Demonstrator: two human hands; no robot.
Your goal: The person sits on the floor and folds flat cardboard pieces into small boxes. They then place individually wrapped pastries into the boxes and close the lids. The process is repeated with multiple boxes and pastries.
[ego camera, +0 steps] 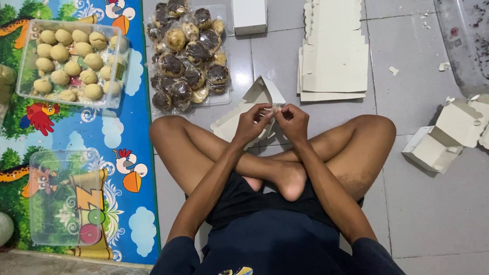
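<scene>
I sit cross-legged on a grey tiled floor. My left hand (253, 123) and my right hand (291, 120) are close together over my shins, both pinching the edge of a half-folded white cardboard box (257, 97). The fingertips meet at a small flap of that box. One side of the box stands up and its scalloped flap lies flat on the floor.
A stack of flat white box blanks (333, 63) lies ahead right. Folded boxes (443, 140) sit at right, another (249, 15) at top. A tray of wrapped chocolate-topped buns (189, 53), a tub of round pastries (71, 61) and an empty clear tub (63, 196) sit left on a colourful mat.
</scene>
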